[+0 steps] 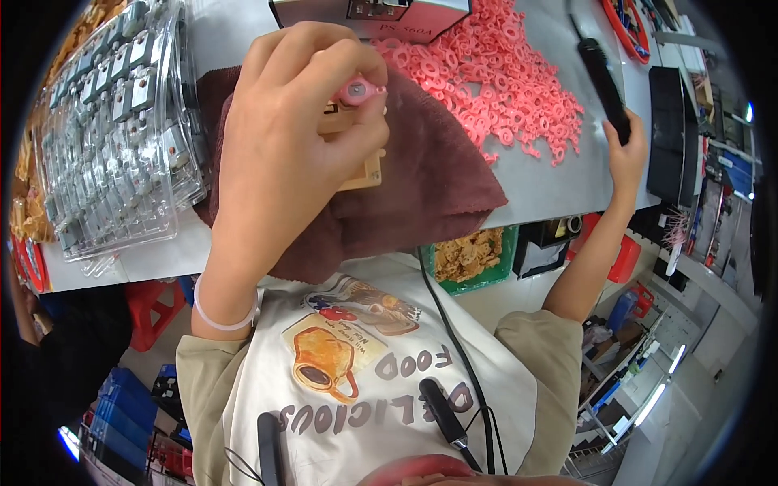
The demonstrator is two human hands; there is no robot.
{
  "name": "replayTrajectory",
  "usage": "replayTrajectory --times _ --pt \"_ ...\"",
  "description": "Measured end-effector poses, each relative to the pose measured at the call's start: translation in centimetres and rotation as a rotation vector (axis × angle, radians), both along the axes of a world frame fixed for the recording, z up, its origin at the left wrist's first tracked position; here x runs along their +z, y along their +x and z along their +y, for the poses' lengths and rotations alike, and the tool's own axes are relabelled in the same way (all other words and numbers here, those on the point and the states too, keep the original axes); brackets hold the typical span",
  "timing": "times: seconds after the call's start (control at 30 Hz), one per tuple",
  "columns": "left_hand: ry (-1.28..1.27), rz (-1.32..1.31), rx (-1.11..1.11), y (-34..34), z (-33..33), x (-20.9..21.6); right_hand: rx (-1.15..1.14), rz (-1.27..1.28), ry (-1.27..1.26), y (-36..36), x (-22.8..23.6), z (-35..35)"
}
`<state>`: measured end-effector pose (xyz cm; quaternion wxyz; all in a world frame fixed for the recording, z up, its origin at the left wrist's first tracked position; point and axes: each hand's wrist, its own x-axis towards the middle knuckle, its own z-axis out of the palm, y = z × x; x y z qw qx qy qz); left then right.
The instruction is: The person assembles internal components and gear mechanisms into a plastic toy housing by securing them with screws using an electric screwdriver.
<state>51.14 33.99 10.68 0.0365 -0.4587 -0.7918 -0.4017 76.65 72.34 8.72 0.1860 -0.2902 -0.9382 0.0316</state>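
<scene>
My left hand (pixel 279 134) is above the brown cloth (pixel 429 166), fingers closed in a pinch on a small pink ring (pixel 355 91) with a grey, shiny centre. Directly beneath those fingers is a tan block (pixel 366 172), partly hidden by the hand; whether the fingers also grip it, I cannot tell. Out to the right, my right hand (pixel 626 150) is wrapped round the lower end of a black stick-shaped corded tool (pixel 603 81). The tool stands nearly upright in the picture, a thin dark cord or shaft at its far end.
Many loose pink rings (pixel 502 81) are heaped at the far right of the grey table (pixel 535 190). Clear plastic trays (pixel 121 154) of grey metal parts are stacked at left. A silver box (pixel 405 20) stands at the back. Below the table edge sits a green bin (pixel 506 259).
</scene>
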Motion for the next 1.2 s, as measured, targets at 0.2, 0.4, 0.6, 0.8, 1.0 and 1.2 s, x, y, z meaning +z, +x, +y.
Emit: replayTrajectory --times 0.2,0.4,0.6,0.8,1.0,1.2 --pt "0.06 -0.048 0.007 0.2 0.1 -0.4 0.244 0.726 -0.551 -4.2 7.9 -3.8" --pt "0.098 -0.087 0.013 0.0 0.5 -0.9 0.708 0.894 -1.03 -16.0 12.6 -11.6" --pt "0.133 -0.127 0.014 0.3 0.8 -0.9 0.664 0.899 -0.923 -21.5 10.4 -13.8" --pt "0.169 -0.156 0.047 0.2 0.9 -1.3 0.681 0.828 -0.924 -23.8 9.3 -16.7" --pt "0.168 -0.172 0.058 0.2 0.9 -1.3 0.685 0.785 -0.915 -24.3 9.0 -16.9" --pt "0.163 -0.155 0.07 0.1 0.8 -1.3 0.698 0.758 -0.917 -23.7 9.8 -15.5"
